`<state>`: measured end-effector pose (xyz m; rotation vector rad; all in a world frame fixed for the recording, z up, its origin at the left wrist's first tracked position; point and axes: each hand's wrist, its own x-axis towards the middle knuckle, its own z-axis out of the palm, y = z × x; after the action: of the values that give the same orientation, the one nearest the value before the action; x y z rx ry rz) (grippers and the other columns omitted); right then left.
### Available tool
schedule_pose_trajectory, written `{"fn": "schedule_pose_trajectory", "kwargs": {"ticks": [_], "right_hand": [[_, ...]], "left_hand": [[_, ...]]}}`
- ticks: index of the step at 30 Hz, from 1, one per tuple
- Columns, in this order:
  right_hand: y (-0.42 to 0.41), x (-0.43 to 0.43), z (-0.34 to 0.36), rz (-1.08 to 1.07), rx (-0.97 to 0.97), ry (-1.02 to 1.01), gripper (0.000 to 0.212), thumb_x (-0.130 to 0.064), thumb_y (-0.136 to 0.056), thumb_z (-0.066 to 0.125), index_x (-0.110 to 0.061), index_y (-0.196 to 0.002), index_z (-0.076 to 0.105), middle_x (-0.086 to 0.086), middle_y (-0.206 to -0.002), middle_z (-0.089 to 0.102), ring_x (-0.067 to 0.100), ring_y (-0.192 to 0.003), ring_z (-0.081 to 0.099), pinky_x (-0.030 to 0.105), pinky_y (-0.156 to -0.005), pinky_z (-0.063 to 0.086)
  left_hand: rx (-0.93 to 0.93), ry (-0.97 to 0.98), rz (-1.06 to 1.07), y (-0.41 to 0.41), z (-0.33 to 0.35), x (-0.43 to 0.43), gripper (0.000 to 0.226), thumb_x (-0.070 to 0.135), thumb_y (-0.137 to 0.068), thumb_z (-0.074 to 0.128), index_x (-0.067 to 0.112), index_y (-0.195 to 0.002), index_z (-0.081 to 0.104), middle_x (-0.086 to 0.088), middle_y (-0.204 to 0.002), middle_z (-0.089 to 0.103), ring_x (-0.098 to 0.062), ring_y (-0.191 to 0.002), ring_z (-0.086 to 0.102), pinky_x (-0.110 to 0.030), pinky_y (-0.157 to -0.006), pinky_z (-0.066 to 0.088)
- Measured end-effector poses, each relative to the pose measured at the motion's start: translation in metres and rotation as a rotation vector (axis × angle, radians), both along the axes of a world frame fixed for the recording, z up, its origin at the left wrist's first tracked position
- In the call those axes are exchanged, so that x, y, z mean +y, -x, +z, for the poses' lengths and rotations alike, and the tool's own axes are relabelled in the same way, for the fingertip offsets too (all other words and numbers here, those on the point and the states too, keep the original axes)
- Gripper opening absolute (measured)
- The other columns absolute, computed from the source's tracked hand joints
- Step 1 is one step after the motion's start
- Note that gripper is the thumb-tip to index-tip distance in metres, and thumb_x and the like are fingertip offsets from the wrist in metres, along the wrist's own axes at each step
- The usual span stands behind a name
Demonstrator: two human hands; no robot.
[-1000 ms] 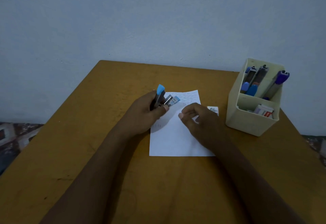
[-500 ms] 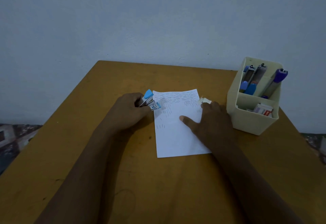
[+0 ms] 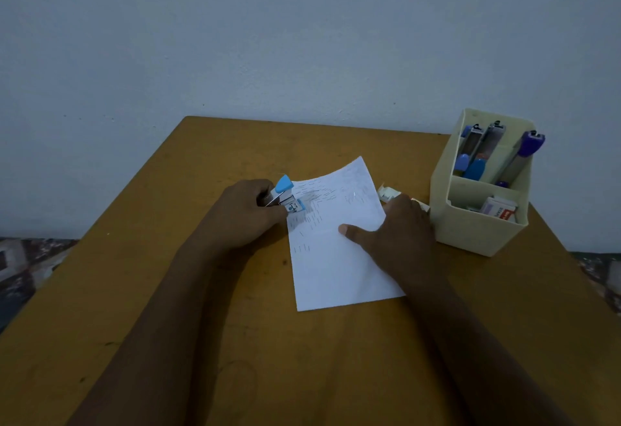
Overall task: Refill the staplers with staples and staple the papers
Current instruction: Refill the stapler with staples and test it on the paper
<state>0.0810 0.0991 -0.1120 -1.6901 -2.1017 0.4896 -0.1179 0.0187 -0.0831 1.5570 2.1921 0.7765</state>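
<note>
Left grip (image 3: 245,214): fingers curled round the stapler (image 3: 285,195), nose pointing away from the palm and meeting the left edge of the paper (image 3: 336,267). Judged set to drive a staple there. Whether the sheet is inside the mouth cannot be told.

The paper lies on the counter (image 3: 168,291) between both grips, far corner curling up.

Right grip (image 3: 400,234): spread flat, thumb out, pressing the sheet's right edge, judged to stop it sliding.

Just right of that grip stands the box (image 3: 480,234), with spare staplers (image 3: 480,157) behind and a staple packet (image 3: 497,209) in front, handy for refilling.
</note>
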Motion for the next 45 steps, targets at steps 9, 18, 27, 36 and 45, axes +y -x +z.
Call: {"fn": "schedule_pose_trajectory", "kwargs": {"ticks": [9, 18, 27, 36, 45], "right_hand": [[-0.010, 0.006, 0.009, 0.031, 0.592, 0.070, 0.019, -0.023, -0.088, 0.061, -0.017, -0.104, 0.052, -0.002, -0.100, 0.063, 0.008, -0.082, 0.060, 0.020, -0.062, 0.046], [-0.014, 0.008, 0.016, 0.024, 0.756, 0.080, 0.021, -0.022, -0.096, 0.049, -0.018, -0.115, 0.056, -0.006, -0.108, 0.063, 0.005, -0.090, 0.060, 0.016, -0.068, 0.046], [-0.017, 0.010, 0.016, 0.061, 0.792, 0.120, 0.021, -0.023, -0.096, 0.050, -0.017, -0.114, 0.058, -0.005, -0.110, 0.065, 0.007, -0.092, 0.062, 0.014, -0.069, 0.051], [-0.014, 0.008, 0.015, 0.099, 0.793, 0.122, 0.024, -0.022, -0.096, 0.050, -0.014, -0.118, 0.057, -0.005, -0.112, 0.064, 0.005, -0.091, 0.062, 0.013, -0.070, 0.050], [-0.017, 0.007, 0.016, 0.195, 0.896, 0.175, 0.016, -0.017, -0.095, 0.050, -0.025, -0.106, 0.059, -0.010, -0.106, 0.067, 0.008, -0.094, 0.065, 0.027, -0.080, 0.053]], "left_hand": [[-0.015, -0.089, -0.040, 0.004, 0.000, -0.002, 0.019, 0.022, -0.089, 0.062, 0.004, -0.083, 0.057, 0.011, -0.076, 0.060, -0.008, -0.063, 0.052, -0.013, -0.045, 0.035], [-0.019, -0.098, -0.052, 0.009, 0.003, -0.008, 0.026, 0.022, -0.085, 0.066, 0.017, -0.067, 0.047, 0.011, -0.061, 0.047, -0.008, -0.056, 0.044, -0.020, -0.050, 0.029], [-0.019, -0.113, -0.088, 0.015, -0.001, -0.008, 0.015, 0.019, -0.085, 0.067, 0.007, -0.079, 0.060, 0.004, -0.066, 0.052, -0.009, -0.060, 0.046, -0.012, -0.049, 0.032], [-0.072, -0.102, -0.147, 0.012, -0.003, -0.007, 0.007, 0.013, -0.082, 0.069, 0.017, -0.083, 0.062, 0.005, -0.074, 0.059, -0.010, -0.067, 0.052, -0.015, -0.055, 0.036], [-0.190, -0.039, -0.135, 0.013, -0.004, -0.005, 0.029, 0.035, -0.083, 0.070, 0.028, -0.106, 0.054, 0.013, -0.091, 0.059, -0.010, -0.081, 0.058, -0.010, -0.058, 0.040]]}}
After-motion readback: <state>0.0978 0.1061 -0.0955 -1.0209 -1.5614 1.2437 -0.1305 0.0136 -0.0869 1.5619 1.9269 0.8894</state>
